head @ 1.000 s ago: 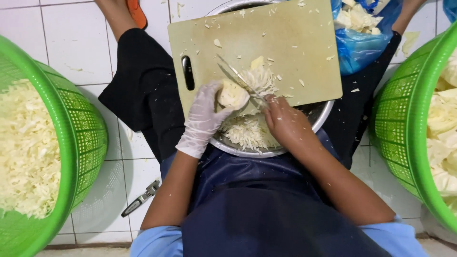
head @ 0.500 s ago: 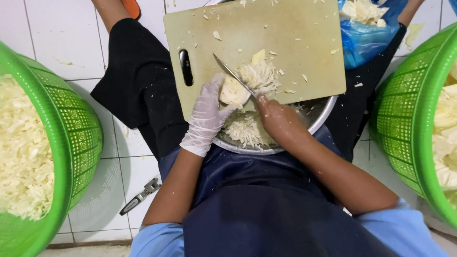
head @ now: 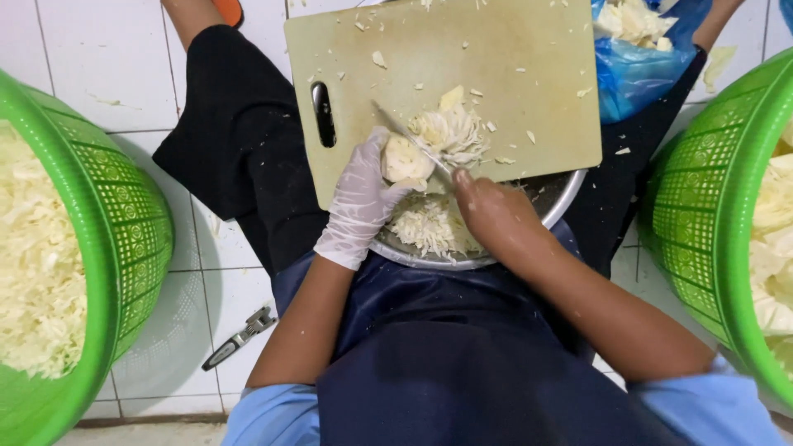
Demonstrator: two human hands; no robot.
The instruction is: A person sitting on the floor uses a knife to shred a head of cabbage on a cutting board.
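Left hand (head: 361,198): gloved; gripped cabbage chunk (head: 405,159) on cutting board (head: 462,66)
Right hand (head: 494,213): bare; closed around knife (head: 410,138), blade against the chunk; shredded cabbage (head: 431,225) in metal bowl (head: 558,195) underneath

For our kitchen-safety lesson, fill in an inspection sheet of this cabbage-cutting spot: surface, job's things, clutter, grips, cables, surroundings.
Surface: beige cutting board resting over a metal bowl, scattered with cabbage bits.
Job's things: cabbage chunk, knife, shreds on the board, more in the bowl.
Clutter: small tool on the tiled floor.
Grips: gloved left hand holds the chunk; bare right hand holds the knife.
Cables: nothing seen.
Surroundings: green baskets of cabbage left and right, blue bag.
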